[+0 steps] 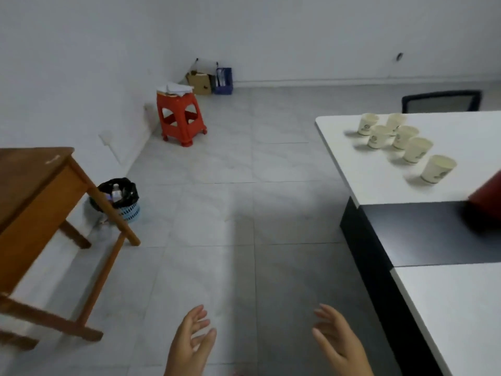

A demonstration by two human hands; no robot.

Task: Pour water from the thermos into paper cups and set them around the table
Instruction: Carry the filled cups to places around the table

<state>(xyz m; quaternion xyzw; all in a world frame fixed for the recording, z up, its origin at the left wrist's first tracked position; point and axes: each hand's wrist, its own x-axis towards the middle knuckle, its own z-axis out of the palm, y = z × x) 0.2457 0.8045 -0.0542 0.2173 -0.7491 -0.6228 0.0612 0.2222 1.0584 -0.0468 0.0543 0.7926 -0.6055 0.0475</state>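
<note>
Several white paper cups [404,137] stand close together on the white top of the table [379,183] at the right. A red object [486,195], cut off by the right edge, sits where the white top meets a black section; it may be the thermos. My left hand [191,341] and my right hand [339,339] hang over the tiled floor at the bottom, fingers relaxed and spread, holding nothing. Both are well short of the cups.
A brown wooden table [35,191] stands at the left, with a bin lined in black [118,198] beside it. A red plastic stool [180,118] with papers and boxes [208,78] sit by the far wall. A black chair back [440,100] shows behind the white table.
</note>
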